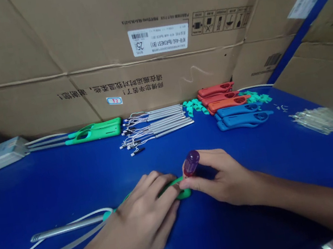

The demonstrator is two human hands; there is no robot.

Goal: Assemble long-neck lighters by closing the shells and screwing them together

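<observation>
My left hand (pixel 144 220) lies over a green-handled lighter (pixel 181 189) on the blue table, fingers pressing its handle down. The lighter's metal tube (pixel 66 229) sticks out to the left with a white wire beside it. My right hand (pixel 222 178) grips a small screwdriver with a purple handle (pixel 190 162), held upright with its tip on the green handle.
At the back lie two finished green lighters (pixel 94 131), a bundle of metal tubes with wires (pixel 157 126), small green caps (pixel 195 106), red shells (pixel 220 97) and blue shells (pixel 241 116). Clear small parts (pixel 320 119) lie at right. Cardboard boxes (pixel 153 42) wall off the back.
</observation>
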